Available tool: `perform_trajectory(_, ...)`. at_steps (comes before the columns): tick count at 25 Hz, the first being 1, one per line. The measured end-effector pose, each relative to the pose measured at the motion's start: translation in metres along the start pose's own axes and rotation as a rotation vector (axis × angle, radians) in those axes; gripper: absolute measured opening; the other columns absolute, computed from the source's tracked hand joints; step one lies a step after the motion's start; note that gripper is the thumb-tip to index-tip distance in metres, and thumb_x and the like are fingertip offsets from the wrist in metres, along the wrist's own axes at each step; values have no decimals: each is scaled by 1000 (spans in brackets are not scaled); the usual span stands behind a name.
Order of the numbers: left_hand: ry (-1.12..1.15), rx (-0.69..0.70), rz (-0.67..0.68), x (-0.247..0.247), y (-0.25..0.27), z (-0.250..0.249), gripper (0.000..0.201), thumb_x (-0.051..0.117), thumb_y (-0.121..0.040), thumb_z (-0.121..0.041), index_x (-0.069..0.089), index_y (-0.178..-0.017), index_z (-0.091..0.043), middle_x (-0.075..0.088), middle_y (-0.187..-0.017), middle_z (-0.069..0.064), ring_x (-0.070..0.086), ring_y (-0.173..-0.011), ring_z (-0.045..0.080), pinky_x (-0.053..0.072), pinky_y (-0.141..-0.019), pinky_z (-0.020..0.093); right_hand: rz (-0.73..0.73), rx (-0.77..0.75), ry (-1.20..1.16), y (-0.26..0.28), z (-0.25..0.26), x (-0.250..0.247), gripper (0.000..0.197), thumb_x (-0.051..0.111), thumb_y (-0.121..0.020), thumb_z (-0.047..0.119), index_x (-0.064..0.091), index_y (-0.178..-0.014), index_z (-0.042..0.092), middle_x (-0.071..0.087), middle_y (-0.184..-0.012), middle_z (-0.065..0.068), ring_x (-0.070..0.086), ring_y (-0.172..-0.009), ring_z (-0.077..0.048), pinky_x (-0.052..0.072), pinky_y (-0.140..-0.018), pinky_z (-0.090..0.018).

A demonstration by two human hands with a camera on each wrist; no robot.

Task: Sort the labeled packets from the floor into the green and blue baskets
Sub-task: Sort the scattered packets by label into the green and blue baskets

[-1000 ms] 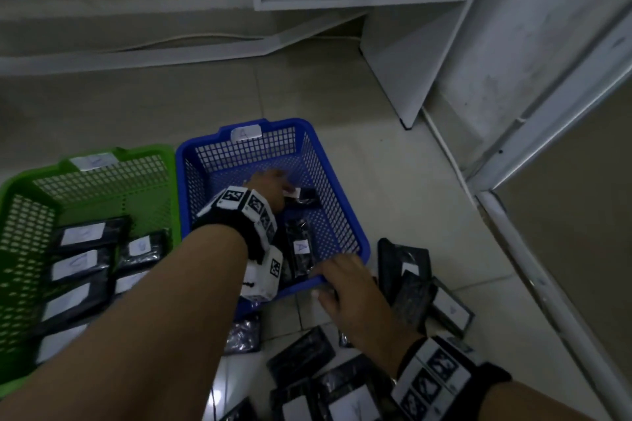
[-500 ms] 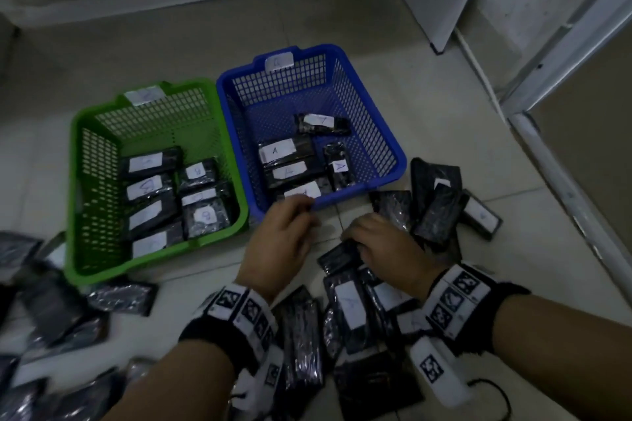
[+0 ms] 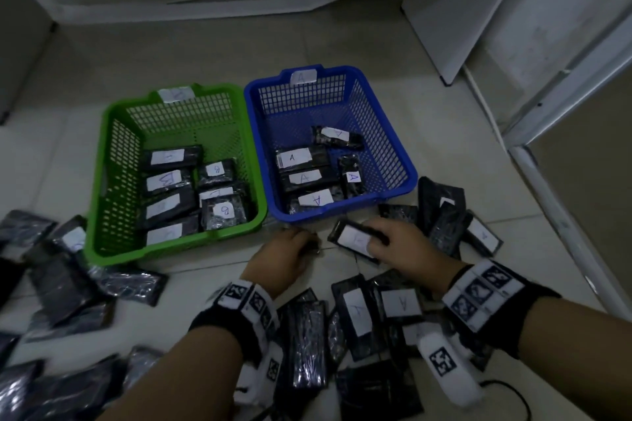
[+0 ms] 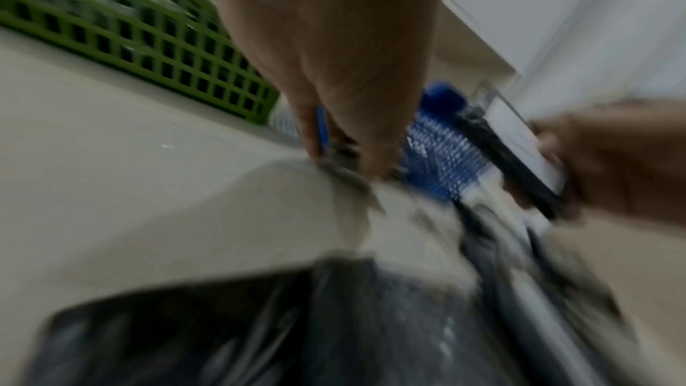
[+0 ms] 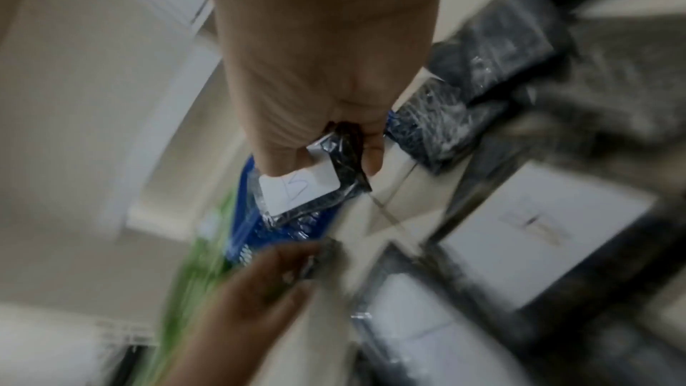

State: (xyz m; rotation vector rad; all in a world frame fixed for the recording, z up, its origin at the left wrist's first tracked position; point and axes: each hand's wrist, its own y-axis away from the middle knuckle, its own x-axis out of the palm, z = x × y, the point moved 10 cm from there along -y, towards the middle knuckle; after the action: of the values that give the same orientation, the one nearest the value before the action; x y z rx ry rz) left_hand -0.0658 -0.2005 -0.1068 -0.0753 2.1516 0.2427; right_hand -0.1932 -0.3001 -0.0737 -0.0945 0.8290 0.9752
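The green basket (image 3: 184,113) on the left holds several black packets labelled B. Beside it, the blue basket (image 3: 301,102) holds several labelled A. My right hand (image 3: 372,239) hovers just in front of the blue basket and pinches a black packet (image 3: 352,237) with a white label. The right wrist view shows that packet (image 5: 304,187) marked B. My left hand (image 3: 307,243) is close to its left with curled fingers, pinching the edge of a small dark packet (image 4: 341,154); its label is hidden. Both wrist views are blurred.
Loose black packets lie on the tiled floor under my wrists (image 3: 400,304) and in a pile at the left (image 3: 68,284); more sit right of the blue basket (image 3: 444,212). White furniture (image 3: 455,10) stands behind, a door frame (image 3: 564,215) on the right.
My left hand came out of the blue basket and dropped to the floor pile. My right hand left the basket rim and now holds a labelled packet raised off the floor.
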Motion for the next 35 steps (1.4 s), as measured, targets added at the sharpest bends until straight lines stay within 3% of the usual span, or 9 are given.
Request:
perform_trajectory(3, 345, -166, 79, -14, 4, 12, 19, 54, -92, -14, 64, -107, -21, 68, -100, 0, 65, -90, 17, 53, -80, 29, -73, 52, -308, 0, 16, -13, 20, 52, -92, 11, 63, -105, 23, 69, -91, 2, 64, -75, -11, 51, -61, -20)
perform_trajectory(7, 961, -381, 228, -40, 17, 10, 14, 51, -94, -4, 60, -101, -12, 67, -81, 4, 66, -64, 11, 58, -60, 24, -122, -11, -430, -26, 50, -15, 24, 53, -91, 6, 61, -100, 27, 69, -95, 4, 63, -82, -13, 53, -68, -27)
perform_trajectory(10, 1151, -376, 115, -84, 25, 22, 21, 51, -92, 3, 56, -107, -12, 61, -78, 9, 64, -66, 17, 59, -57, 28, -165, -33, -474, -50, 66, -12, 23, 53, -90, 5, 65, -95, 23, 71, -98, -4, 64, -84, -20, 52, -72, -34)
perform_trajectory(13, 1233, -363, -85, -117, 39, 53, 28, 53, -88, 7, 56, -109, -11, 61, -85, 11, 64, -67, 17, 58, -61, 29, -154, -38, -468, -72, 84, 3, 19, 52, -91, 9, 65, -99, 22, 71, -96, -6, 62, -73, -17, 51, -58, -33)
perform_trajectory(17, 1194, -443, -472, -141, 67, 106, 27, 54, -89, 4, 58, -109, -13, 61, -84, 5, 65, -64, 14, 56, -65, 32, -114, -100, -363, -105, 121, 27, 14, 53, -92, 13, 60, -101, 21, 69, -96, -2, 55, -66, -4, 44, -59, -23)
perform_trajectory(23, 1038, -644, -895, -158, 114, 173, 25, 56, -88, 3, 53, -111, -8, 60, -84, 16, 66, -60, 17, 58, -60, 29, -2, -248, 49, -166, 198, 68, 30, 50, -96, 19, 56, -125, 12, 65, -117, -11, 60, -105, -27, 46, -83, -31)
perform_trajectory(27, 789, -787, -841, -161, 127, 192, 28, 58, -87, -4, 53, -110, -18, 67, -79, 4, 65, -64, 18, 53, -59, 29, 152, -244, 301, -197, 206, 110, 36, 45, -96, 7, 57, -129, 12, 58, -132, -14, 54, -117, -31, 44, -96, -33)
perform_trajectory(30, 604, -841, -738, -159, 129, 204, 36, 54, -85, -5, 50, -106, -34, 69, -77, 0, 68, -69, 23, 58, -68, 41, 228, -234, 512, -204, 198, 126, 46, 39, -92, -3, 56, -132, 11, 56, -133, -15, 53, -119, -33, 45, -98, -34)
perform_trajectory(35, 337, -707, -504, -156, 108, 193, 37, 51, -89, -5, 56, -114, -31, 67, -81, 1, 66, -68, 22, 57, -64, 39, 175, -291, 497, -177, 202, 118, 43, 41, -92, -3, 54, -131, 8, 47, -120, -15, 50, -107, -32, 41, -81, -28)
